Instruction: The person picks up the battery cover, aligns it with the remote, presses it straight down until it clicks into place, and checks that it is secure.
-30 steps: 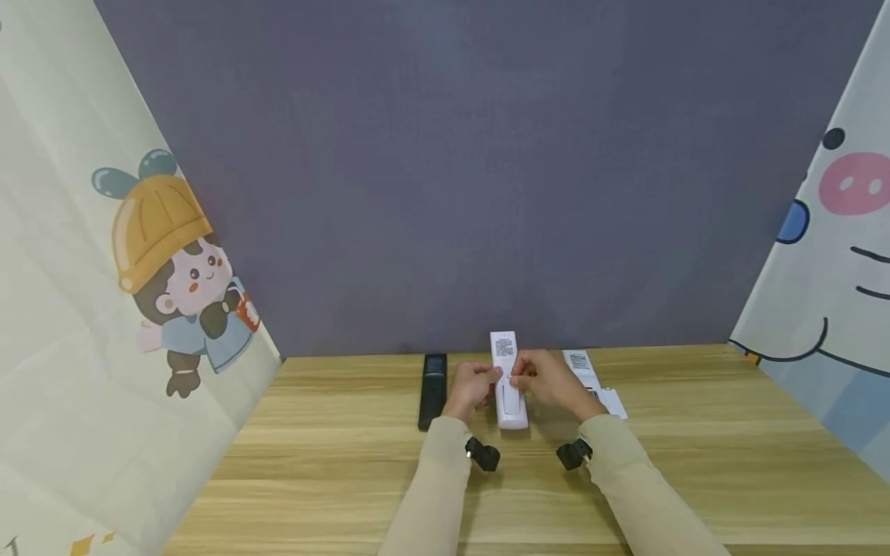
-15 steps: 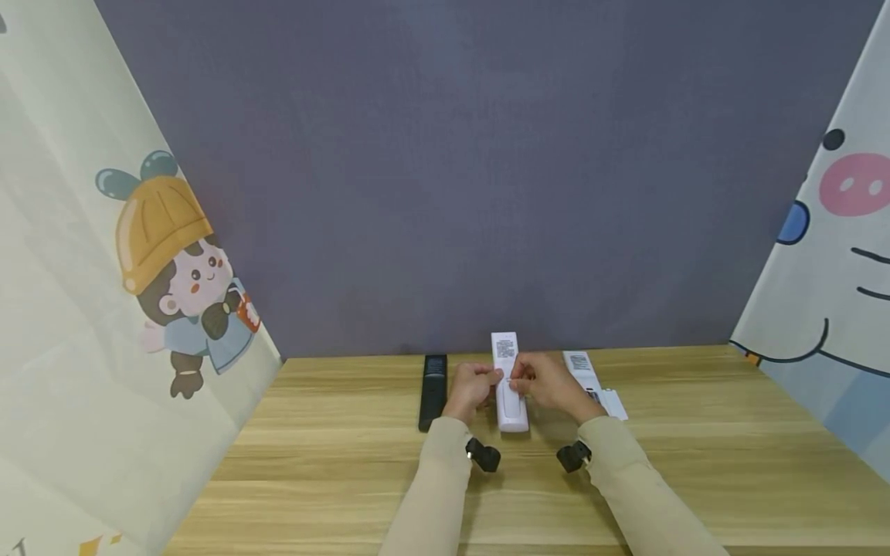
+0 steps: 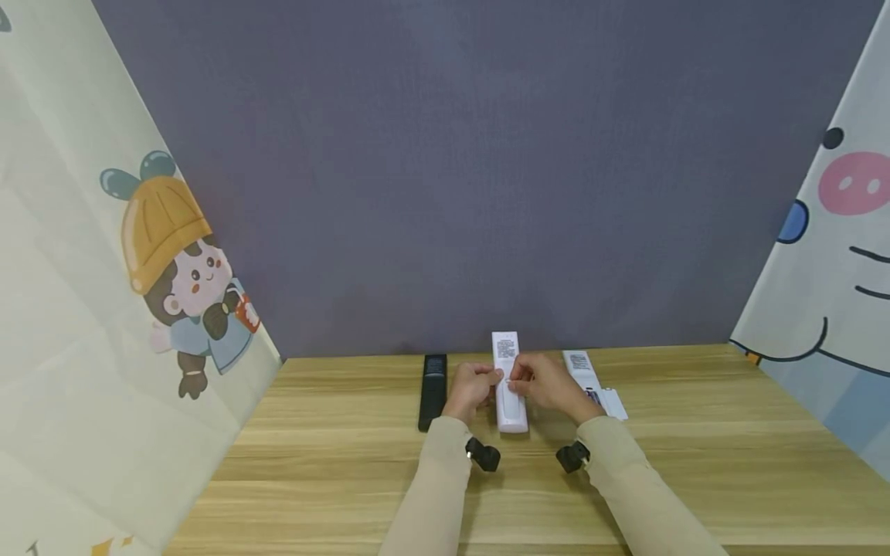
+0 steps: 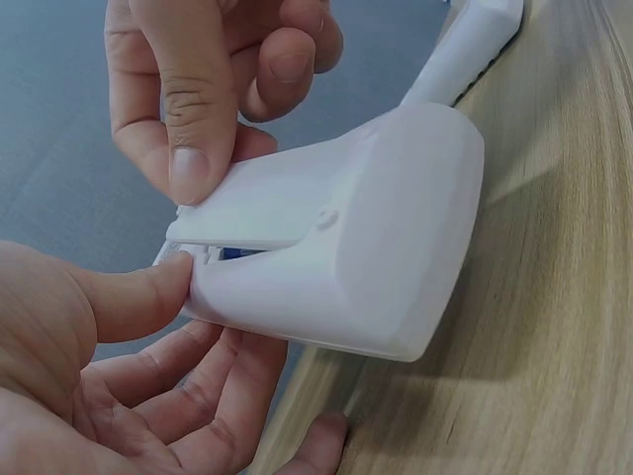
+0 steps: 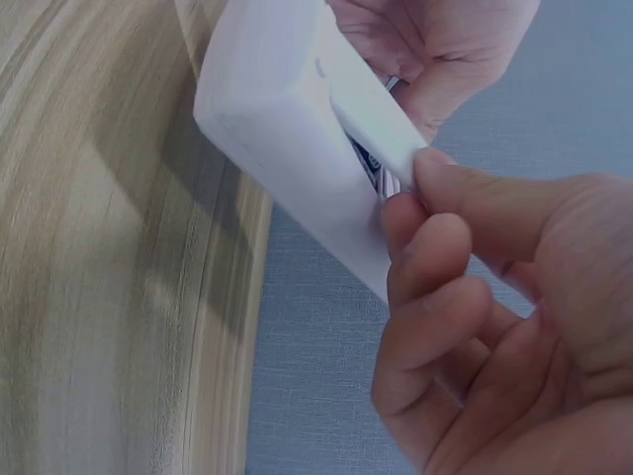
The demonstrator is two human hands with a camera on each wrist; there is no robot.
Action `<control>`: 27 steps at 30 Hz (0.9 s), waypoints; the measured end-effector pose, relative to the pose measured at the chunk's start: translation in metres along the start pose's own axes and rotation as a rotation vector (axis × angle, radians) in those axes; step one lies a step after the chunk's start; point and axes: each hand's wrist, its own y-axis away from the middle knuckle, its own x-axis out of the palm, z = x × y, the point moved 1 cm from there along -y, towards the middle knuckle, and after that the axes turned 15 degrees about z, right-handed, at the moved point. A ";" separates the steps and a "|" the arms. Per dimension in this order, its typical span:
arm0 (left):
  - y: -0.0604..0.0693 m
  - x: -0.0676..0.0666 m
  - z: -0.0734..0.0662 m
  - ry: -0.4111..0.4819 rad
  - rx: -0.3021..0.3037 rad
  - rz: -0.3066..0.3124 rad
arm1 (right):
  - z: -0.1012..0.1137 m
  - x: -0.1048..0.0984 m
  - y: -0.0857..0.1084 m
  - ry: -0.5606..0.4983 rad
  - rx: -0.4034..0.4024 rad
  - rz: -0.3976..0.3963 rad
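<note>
A white remote control (image 3: 504, 346) is held back side up at the table's far edge. My left hand (image 3: 469, 388) grips its left side, thumb on the back and fingers beneath. The thumb and fingers of my right hand (image 3: 547, 380) pinch the upper end of its white battery cover (image 4: 272, 198). That cover sits at a slant, its lower end against the body and its pinched end raised. Through the gap in the left wrist view shows a strip of a blue battery (image 4: 240, 253). The rest of the compartment is hidden.
On the wooden table (image 3: 334, 455), a black remote control (image 3: 433, 392) lies left of my hands. To the right lies another white remote control (image 3: 581, 368), its battery compartment uncovered, with a loose white cover (image 3: 613, 404) beside it. A dark grey panel (image 3: 445, 185) stands behind.
The battery cover looks lower against the remote control than a second ago, and its dark gap in the head view has narrowed. My right fingertips have shifted slightly down; both hands keep their hold.
</note>
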 end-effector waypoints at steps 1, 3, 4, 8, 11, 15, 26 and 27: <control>0.000 0.000 0.000 -0.003 -0.001 0.002 | 0.000 0.000 0.000 0.002 -0.001 -0.001; 0.001 0.000 -0.001 -0.005 -0.003 0.005 | 0.000 0.000 0.000 0.003 -0.001 -0.004; 0.001 0.000 -0.001 -0.004 -0.006 0.007 | 0.001 0.000 0.000 0.003 -0.002 -0.005; 0.002 0.000 -0.002 -0.009 -0.011 0.009 | 0.001 0.001 0.000 0.003 -0.002 -0.016; 0.002 0.000 -0.002 -0.015 -0.011 0.005 | 0.000 0.001 0.000 -0.006 0.011 -0.022; 0.001 0.000 -0.001 -0.010 -0.003 0.007 | 0.000 0.002 -0.001 -0.021 0.039 -0.025; 0.000 0.000 -0.001 -0.005 0.008 0.015 | -0.002 0.000 0.001 -0.066 0.029 -0.013; 0.000 0.000 -0.001 -0.004 0.009 0.015 | -0.002 0.000 0.001 -0.068 0.026 -0.013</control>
